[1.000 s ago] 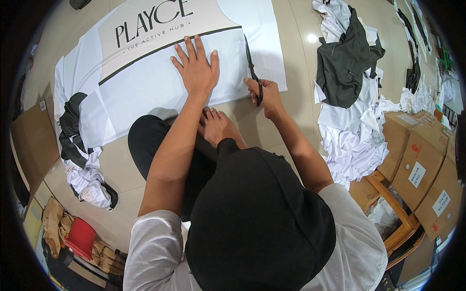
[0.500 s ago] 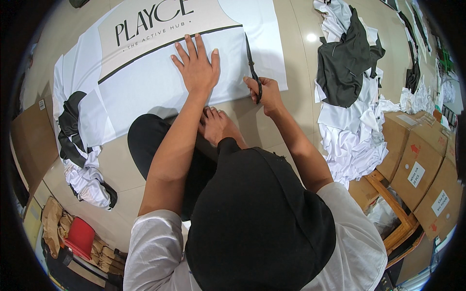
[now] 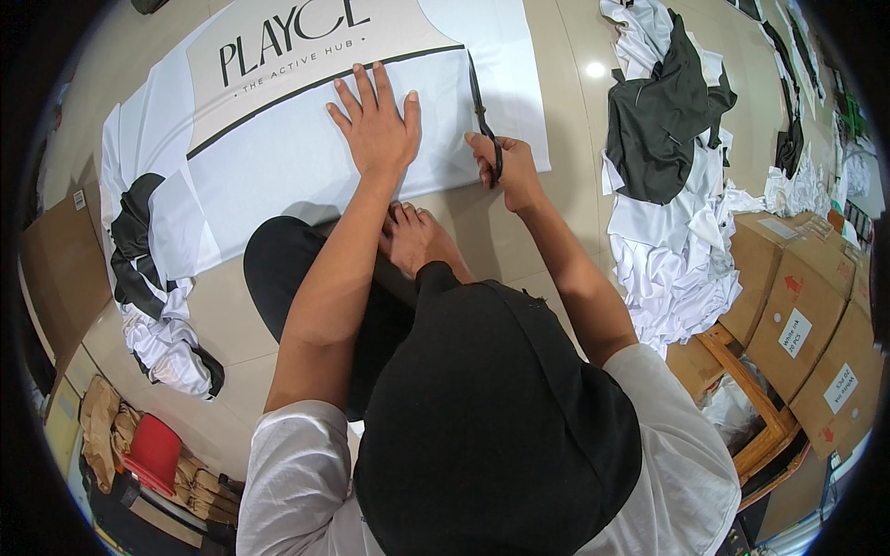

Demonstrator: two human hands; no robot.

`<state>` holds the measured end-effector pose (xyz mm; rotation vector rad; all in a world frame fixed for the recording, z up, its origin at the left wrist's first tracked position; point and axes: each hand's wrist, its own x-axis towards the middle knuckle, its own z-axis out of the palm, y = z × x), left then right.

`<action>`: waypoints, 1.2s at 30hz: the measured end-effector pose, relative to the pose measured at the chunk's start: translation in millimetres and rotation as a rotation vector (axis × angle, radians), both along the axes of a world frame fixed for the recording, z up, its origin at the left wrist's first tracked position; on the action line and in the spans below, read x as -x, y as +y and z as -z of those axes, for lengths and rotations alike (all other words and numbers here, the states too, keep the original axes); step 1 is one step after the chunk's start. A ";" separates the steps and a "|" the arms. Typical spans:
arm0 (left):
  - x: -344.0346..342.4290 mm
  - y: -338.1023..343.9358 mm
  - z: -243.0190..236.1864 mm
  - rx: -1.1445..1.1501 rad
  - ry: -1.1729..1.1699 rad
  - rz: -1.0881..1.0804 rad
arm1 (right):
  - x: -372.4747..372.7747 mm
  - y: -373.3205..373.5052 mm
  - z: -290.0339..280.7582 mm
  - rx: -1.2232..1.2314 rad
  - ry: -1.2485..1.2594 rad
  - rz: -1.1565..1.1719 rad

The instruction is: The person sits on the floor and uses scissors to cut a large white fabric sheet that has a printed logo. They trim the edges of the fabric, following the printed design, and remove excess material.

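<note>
Apparently, the left hand (image 3: 378,139) lies flat with its fingers spread on the white cloth (image 3: 278,176), so that the cloth, I suppose, does not slide or wrinkle beside the blades. Its fingertips reach the dark line (image 3: 422,54) at the edge of the pale printed panel (image 3: 399,32), which lies beyond the hand. To the right of this hand, the right hand (image 3: 510,174) is wrapped around the handles of the black scissors (image 3: 480,109); their blades point away from the person, toward the right end of the line. Whether the blades are parted, I cannot tell surely. The bare foot (image 3: 425,243) is behind the left hand, near the cloth's closer edge. Well to the right of the right hand, dark scraps (image 3: 654,130) and white scraps (image 3: 667,278) are heaped, perhaps to leave the cloth free.

Compared with half a second ago, the right hand and the scissors have moved slightly forward, while the left hand keeps the same place and spread.
</note>
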<state>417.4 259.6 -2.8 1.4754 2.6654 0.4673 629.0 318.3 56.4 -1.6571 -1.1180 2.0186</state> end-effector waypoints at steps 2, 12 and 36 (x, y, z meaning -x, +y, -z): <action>-0.3 0.3 -0.3 0.003 0.000 0.000 | 2.5 3.5 1.9 0.001 -0.007 0.006; -0.2 0.2 0.1 -0.005 -0.005 0.002 | 1.3 6.3 5.0 0.019 -0.013 -0.032; -0.2 0.9 -1.1 -0.003 -0.002 0.002 | 12.6 19.6 -2.8 -0.006 0.005 -0.018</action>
